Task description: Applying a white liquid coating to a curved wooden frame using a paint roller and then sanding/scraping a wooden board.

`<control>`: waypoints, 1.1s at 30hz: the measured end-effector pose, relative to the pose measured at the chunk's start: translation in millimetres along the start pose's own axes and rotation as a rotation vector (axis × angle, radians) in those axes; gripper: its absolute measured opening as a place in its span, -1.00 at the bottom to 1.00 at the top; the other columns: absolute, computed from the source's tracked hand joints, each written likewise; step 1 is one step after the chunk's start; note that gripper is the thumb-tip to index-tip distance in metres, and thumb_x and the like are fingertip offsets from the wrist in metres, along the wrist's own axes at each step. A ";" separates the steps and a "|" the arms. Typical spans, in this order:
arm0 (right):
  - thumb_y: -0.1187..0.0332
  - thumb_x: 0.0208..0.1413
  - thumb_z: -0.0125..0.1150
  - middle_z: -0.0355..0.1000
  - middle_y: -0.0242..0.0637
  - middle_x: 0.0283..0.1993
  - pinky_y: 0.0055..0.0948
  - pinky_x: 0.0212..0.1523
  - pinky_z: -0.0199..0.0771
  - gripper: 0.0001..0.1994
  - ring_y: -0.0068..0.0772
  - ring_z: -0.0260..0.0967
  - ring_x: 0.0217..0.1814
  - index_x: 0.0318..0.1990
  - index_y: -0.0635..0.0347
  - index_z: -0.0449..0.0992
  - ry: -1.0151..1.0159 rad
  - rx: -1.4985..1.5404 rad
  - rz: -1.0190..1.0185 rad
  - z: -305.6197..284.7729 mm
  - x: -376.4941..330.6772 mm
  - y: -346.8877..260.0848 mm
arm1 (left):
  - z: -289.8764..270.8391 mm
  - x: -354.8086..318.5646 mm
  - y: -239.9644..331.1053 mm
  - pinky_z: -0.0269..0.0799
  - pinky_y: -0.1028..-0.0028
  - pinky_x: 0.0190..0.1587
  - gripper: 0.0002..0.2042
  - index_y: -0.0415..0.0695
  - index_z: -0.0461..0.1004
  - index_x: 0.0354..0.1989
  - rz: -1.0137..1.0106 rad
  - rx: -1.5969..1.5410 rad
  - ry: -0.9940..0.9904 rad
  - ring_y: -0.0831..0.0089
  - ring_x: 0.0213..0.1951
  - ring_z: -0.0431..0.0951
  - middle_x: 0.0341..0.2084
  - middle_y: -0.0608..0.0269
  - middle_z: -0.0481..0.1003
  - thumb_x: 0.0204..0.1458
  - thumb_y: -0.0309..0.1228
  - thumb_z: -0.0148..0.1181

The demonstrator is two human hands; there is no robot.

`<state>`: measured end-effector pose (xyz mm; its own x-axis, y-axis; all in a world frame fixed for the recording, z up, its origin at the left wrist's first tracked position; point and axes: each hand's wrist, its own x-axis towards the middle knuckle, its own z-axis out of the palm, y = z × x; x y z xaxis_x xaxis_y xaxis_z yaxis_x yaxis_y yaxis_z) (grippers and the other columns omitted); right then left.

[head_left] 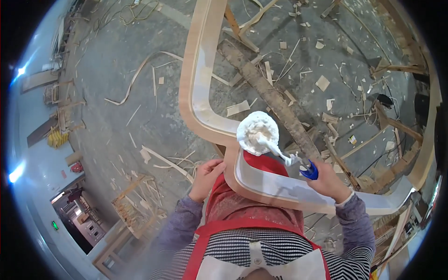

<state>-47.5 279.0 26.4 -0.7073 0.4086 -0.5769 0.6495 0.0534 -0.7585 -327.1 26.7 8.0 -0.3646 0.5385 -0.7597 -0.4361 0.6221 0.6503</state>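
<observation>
My right hand (pixel 327 181) is closed around the blue handle (pixel 309 171) of a tool whose shaft is coated in white paste. The shaft (pixel 274 148) runs left into a round pot (pixel 258 133) crusted with white, so the tool's working end is hidden. The pot is over the inner bend of a large curved wooden frame (pixel 186 93). White coating covers much of the frame's inner band (pixel 275 179). My left hand (pixel 205 178) grips the frame's outer edge at the bend, with its fingertips against the wood. My body, in a red apron (pixel 254 207), stands close against the frame.
Wood offcuts and thin strips (pixel 140 74) litter the grey concrete floor. A rough plank (pixel 261 84) lies beyond the pot. Wooden supports (pixel 401 126) stand on the right, and a scrap pile (pixel 140 200) is at lower left near a doorway (pixel 79 219).
</observation>
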 end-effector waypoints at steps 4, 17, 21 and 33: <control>0.50 -0.24 0.19 0.40 0.04 -0.46 -0.22 -0.37 0.37 -0.71 0.06 0.40 -0.42 -0.24 0.33 0.45 -0.103 -0.108 -0.023 -14.8 34.1 4.3 | 7.0 9.4 22.5 0.41 0.55 -0.08 -0.76 -0.30 0.48 -0.05 -0.032 -0.065 -0.016 0.58 -0.20 0.50 -0.25 0.30 0.55 0.19 -0.42 0.08; 0.49 -0.20 0.19 0.40 0.00 -0.52 -0.18 -0.39 0.36 -0.85 0.01 0.40 -0.46 -0.41 0.32 0.42 -0.372 -0.319 -0.205 -26.6 161.2 -61.4 | -5.2 42.0 38.0 0.42 0.48 -0.01 -0.77 -0.27 0.46 -0.01 -0.230 -0.249 -0.119 0.51 -0.12 0.50 -0.13 0.27 0.52 0.19 -0.50 0.06; 0.48 -0.19 0.21 0.39 0.01 -0.52 -0.18 -0.39 0.36 -0.83 0.00 0.40 -0.46 -0.40 0.32 0.42 -0.249 -0.120 -0.140 6.1 167.0 -48.1 | -7.7 47.3 35.8 0.44 0.50 -0.05 -0.77 -0.28 0.46 -0.01 -0.262 -0.273 -0.164 0.51 -0.14 0.51 -0.14 0.25 0.52 0.19 -0.51 0.05; 0.48 -0.20 0.20 0.42 0.06 -0.45 -0.06 -0.33 0.39 -0.79 0.18 0.41 -0.34 -0.33 0.29 0.40 -0.344 -0.247 -0.106 -0.1 148.6 -41.7 | -10.7 52.8 46.6 0.41 0.43 0.00 -0.78 -0.30 0.44 -0.05 -0.371 0.004 -0.178 0.46 -0.10 0.50 -0.15 0.20 0.50 0.14 -0.53 0.08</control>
<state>-179.6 337.6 -27.7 -0.7981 0.0644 -0.5991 0.5863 0.3124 -0.7474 -375.6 78.0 -1.9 -0.0354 0.3671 -0.9295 -0.5082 0.7942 0.3331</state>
